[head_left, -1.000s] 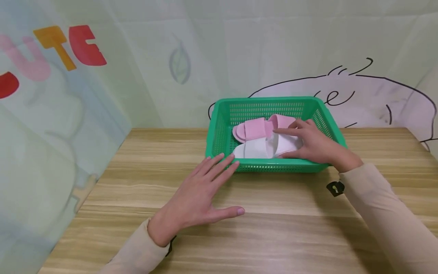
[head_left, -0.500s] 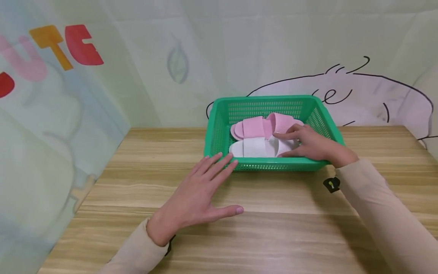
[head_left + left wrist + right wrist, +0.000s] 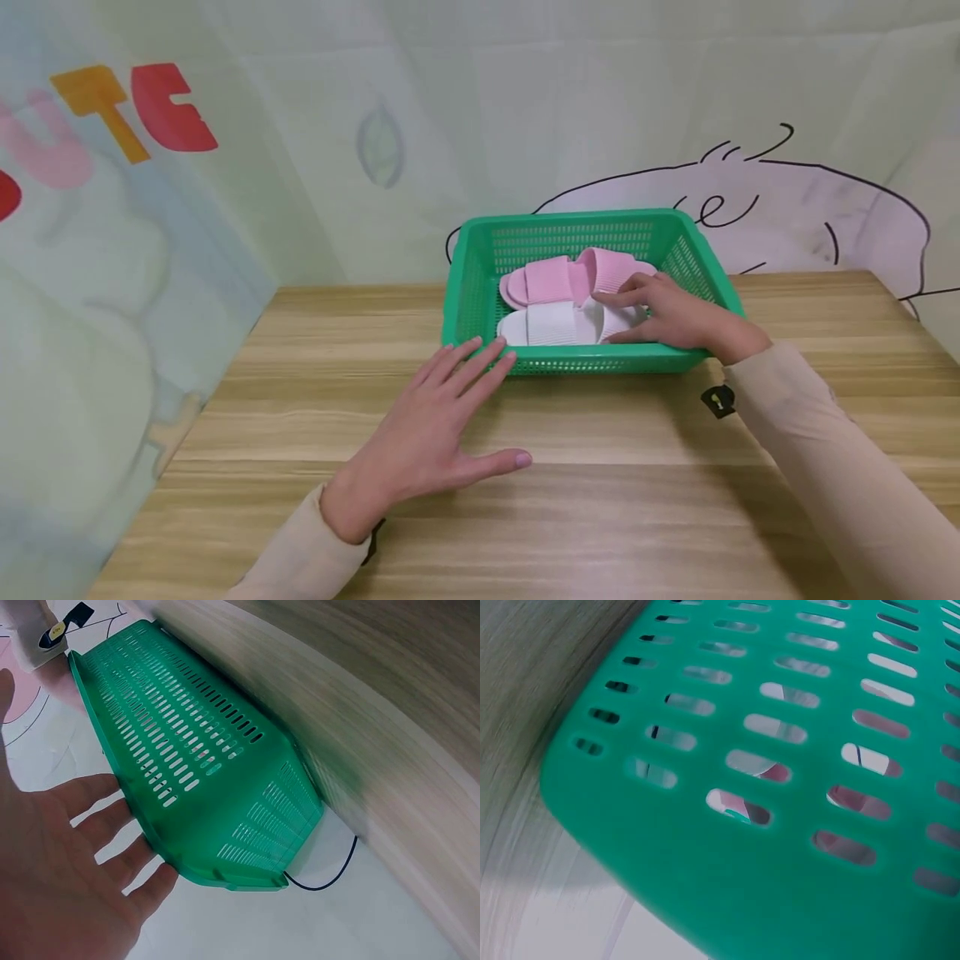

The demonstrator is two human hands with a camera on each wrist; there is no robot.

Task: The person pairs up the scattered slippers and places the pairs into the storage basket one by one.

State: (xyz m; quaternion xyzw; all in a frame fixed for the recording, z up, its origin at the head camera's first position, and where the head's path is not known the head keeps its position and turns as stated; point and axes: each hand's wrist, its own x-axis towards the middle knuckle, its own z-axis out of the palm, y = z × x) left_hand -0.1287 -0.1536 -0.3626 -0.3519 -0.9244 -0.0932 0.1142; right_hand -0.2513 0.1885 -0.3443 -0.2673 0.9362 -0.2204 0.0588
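Note:
A green plastic basket stands on the table, holding a pink pair of slippers at the back and a white pair at the front. Inside it, my right hand grips the right white slipper, thumb at the near side and index finger across the far side. The left white slipper lies beside it. My left hand is spread with fingertips at the basket's front left rim; the left wrist view shows these fingers along the rim. In the right wrist view the basket wall hides the right hand.
The wooden table extends in front of the basket and to both sides. Behind it hangs a printed cloth backdrop with letters and a cartoon outline. A black tag hangs by the right sleeve.
My right hand has sunk slightly deeper into the basket with the right white slipper, which now lies lower, uncovering more of the pink one behind. The left hand has stayed in place.

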